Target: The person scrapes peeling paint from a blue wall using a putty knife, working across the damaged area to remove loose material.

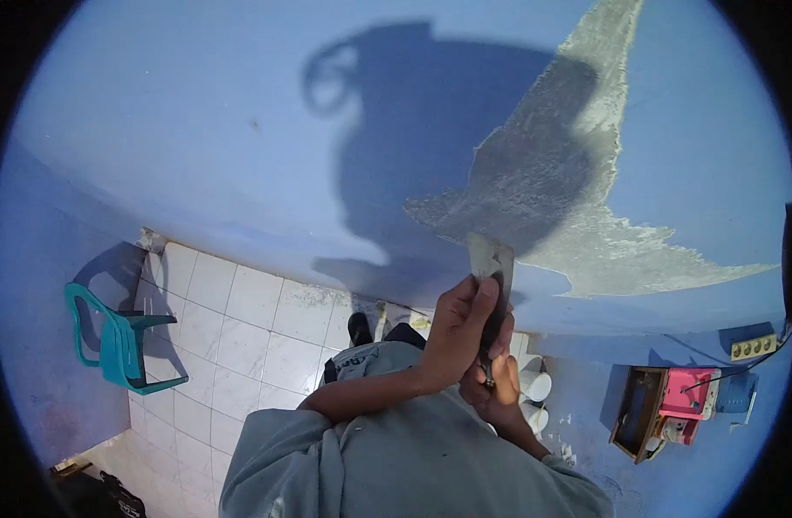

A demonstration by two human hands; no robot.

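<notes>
In front of the blue wall [240,129], a scraper [491,256] with a flat metal blade and dark handle is held upright. Its blade tip meets or overlaps the lower edge of a bare grey patch [534,173] where the paint is gone. My left hand [458,328] grips the scraper from the left, the thumb lying along it near the blade. Lower down, my right hand [495,380] has its fingers closed round the handle. Whether the blade touches the wall cannot be told.
A teal plastic chair [120,345] stands at the left on white floor tiles [232,345]. White containers [534,386] are by my right arm. At the right are a wooden cabinet [638,414], pink items [688,393] and a power strip [753,347] with a cable.
</notes>
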